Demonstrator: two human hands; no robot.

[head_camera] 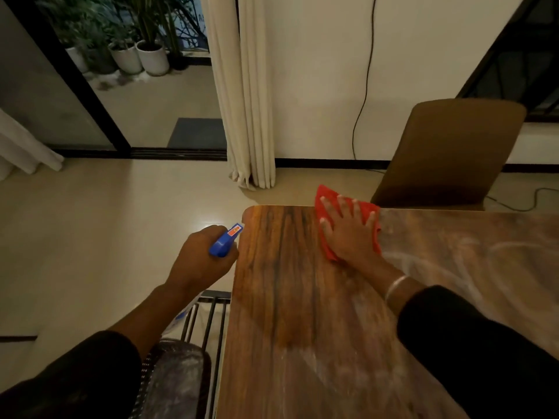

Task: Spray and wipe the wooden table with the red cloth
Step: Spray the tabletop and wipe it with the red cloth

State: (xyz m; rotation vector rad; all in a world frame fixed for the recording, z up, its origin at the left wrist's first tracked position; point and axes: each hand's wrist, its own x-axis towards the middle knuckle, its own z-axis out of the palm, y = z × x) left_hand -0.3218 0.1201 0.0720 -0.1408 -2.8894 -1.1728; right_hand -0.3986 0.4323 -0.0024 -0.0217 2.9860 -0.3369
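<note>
The wooden table (302,297) fills the lower right; its far left corner is in front of me. My right hand (348,231) lies flat, fingers spread, pressing the red cloth (325,196) onto the tabletop near the far edge. My left hand (199,252) hovers just off the table's left edge, closed around a spray bottle (225,241) with a blue trigger head; the nozzle points toward the table corner. The bottle's pale body shows below my forearm. Whitish streaks cover the right part of the tabletop.
A brown chair (450,152) stands at the table's far side. A dark metal-framed chair (205,325) with a cushion sits at the left edge below my left arm. A cream curtain (245,92), a black cable along the wall and potted plants (136,55) lie beyond.
</note>
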